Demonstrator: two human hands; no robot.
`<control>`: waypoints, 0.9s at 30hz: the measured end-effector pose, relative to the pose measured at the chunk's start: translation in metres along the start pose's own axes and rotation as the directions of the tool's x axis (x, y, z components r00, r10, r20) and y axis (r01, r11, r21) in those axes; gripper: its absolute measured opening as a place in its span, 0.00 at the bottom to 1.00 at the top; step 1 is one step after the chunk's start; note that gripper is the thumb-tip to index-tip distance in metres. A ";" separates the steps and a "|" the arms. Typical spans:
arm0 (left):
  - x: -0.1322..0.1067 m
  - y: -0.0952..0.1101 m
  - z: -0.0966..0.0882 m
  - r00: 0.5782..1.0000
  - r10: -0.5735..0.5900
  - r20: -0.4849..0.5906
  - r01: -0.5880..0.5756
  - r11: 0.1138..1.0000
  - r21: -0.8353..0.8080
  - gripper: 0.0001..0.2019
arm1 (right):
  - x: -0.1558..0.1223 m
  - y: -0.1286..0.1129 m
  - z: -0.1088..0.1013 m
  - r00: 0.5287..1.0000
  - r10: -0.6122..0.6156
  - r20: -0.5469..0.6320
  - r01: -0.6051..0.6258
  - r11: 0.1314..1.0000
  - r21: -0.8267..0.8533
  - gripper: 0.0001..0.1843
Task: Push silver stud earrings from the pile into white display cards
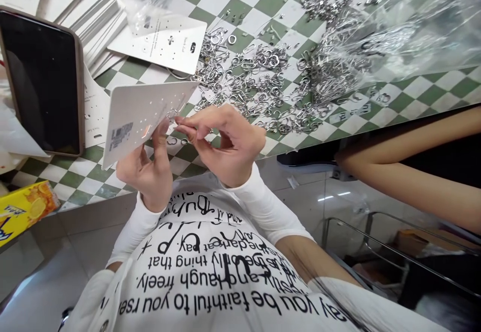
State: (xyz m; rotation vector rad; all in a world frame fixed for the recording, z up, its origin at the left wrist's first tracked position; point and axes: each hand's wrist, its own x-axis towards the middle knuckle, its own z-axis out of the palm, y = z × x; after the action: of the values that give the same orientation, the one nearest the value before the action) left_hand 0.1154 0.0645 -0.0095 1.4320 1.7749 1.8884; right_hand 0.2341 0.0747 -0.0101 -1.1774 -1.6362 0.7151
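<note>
My left hand point(148, 172) grips the lower edge of a white earring card point(139, 106), which is tilted up with its back, barcode and small holes facing me. Beside the card's right part, my right hand point(225, 139) pinches with thumb and index finger. A small silvery piece shows near those fingertips, too small to name. Below the fingers, a few small metal rings point(172, 141) lie on the checkered cloth. Just past my right hand spreads a pile of silver earrings and rings point(263, 79).
A dark phone point(41, 81) leans at the left before stacked white cards point(86, 16). Another printed card point(165, 36) lies behind. Clear plastic bags point(409, 31) cover metal pieces at the right. A yellow box point(26, 209) sits at the near-left edge. Another person's arm point(406, 156) is at the right.
</note>
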 end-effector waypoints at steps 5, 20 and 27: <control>0.001 -0.002 -0.005 0.999 0.025 0.023 -0.027 0.995 0.094 0.10 | -0.002 0.009 0.006 0.997 -0.069 0.036 0.070 0.997 -0.028 0.09; -0.004 0.001 0.000 1.000 -0.011 -0.006 0.011 0.995 0.095 0.05 | 0.005 0.001 0.004 0.957 -0.281 -0.065 0.283 0.959 0.020 0.12; -0.003 0.002 -0.002 0.997 0.037 0.065 -0.045 0.990 0.132 0.06 | 0.004 0.003 0.006 0.965 -0.253 -0.073 0.249 0.967 -0.055 0.15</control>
State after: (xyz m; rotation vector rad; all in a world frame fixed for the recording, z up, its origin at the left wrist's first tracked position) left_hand 0.1162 0.0609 -0.0091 1.5657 1.8884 1.7528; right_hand 0.2293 0.0794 -0.0134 -0.9933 -1.7043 0.4661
